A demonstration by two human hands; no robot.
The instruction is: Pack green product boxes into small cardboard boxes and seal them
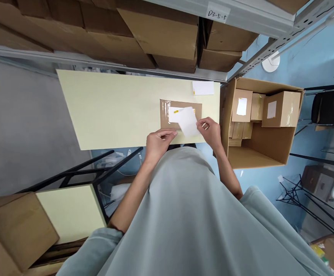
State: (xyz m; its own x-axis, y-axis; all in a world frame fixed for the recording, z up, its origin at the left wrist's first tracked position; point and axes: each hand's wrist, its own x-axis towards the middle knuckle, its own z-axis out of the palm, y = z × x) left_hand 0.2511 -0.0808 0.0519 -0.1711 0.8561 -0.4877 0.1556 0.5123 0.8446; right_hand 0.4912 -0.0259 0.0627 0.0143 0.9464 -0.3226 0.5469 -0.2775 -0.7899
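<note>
A flat brown cardboard box, taped at its left end, lies on the pale yellow table. A white label is on its top face. Above it, tilted and partly covering that label, is a white paper sheet. My right hand pinches the sheet's right edge between thumb and fingers. At the box's near edge, my left hand has its thumb and forefinger pressed together; what they hold, if anything, is too small to make out. A second white label sheet rests at the table's far right corner.
To the right stands a large open carton with several smaller labelled boxes inside. A metal shelf stacked with cardboard boxes overhangs the table's far side. More cardboard is at lower left.
</note>
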